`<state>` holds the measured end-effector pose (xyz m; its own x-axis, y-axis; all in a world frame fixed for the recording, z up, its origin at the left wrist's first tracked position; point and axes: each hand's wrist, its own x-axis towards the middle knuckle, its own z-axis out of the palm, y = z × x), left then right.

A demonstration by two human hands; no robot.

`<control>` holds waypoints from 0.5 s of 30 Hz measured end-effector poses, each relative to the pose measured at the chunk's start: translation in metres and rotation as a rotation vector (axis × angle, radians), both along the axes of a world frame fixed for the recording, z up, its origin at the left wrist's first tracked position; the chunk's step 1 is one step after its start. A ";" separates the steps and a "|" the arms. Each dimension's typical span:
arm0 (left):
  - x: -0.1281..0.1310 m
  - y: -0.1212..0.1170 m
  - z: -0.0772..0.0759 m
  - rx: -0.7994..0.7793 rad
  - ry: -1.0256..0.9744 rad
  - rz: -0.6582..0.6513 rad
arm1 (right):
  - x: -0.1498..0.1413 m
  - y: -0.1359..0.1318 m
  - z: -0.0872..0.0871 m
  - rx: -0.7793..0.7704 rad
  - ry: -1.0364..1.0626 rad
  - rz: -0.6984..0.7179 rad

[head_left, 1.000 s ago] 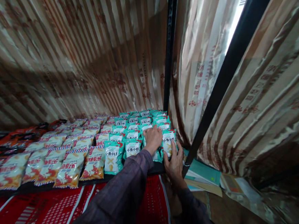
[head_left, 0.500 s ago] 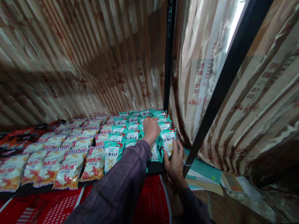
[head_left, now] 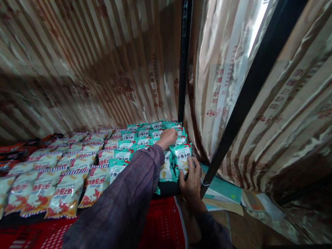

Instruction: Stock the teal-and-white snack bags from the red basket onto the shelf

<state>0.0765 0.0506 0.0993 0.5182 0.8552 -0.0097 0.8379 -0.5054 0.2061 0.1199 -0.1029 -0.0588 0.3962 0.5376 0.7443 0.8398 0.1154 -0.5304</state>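
Observation:
Rows of teal snack packets (head_left: 126, 136) lie at the right end of a black shelf (head_left: 166, 187). My left hand (head_left: 168, 135) reaches far back over them, its fingers curled down onto the rear packets; what they grip is hidden. My right hand (head_left: 190, 180) sits at the shelf's front right corner. Its fingers are stretched up against the lower edge of the front teal packet (head_left: 182, 156).
White and red snack packets (head_left: 64, 188) fill the shelf's middle, with orange and dark ones (head_left: 2, 160) at the far left. A red perforated crate (head_left: 163, 232) lies below. Black frame posts (head_left: 183, 54) and striped shiny curtains (head_left: 92, 61) close in the back and right. Papers (head_left: 225, 190) lie lower right.
My left hand has moved further back along the teal rows and its fingers have curled. My right hand has stayed at the front packet. The view has shifted slightly.

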 end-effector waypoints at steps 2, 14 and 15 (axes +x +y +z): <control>0.000 0.001 -0.002 0.014 0.002 0.015 | 0.000 0.001 0.000 -0.003 0.002 0.003; 0.001 -0.002 -0.004 0.012 -0.068 0.048 | 0.002 0.002 0.003 -0.021 -0.003 -0.007; 0.001 -0.002 -0.003 0.011 -0.067 0.044 | 0.002 0.002 0.002 -0.027 -0.004 -0.006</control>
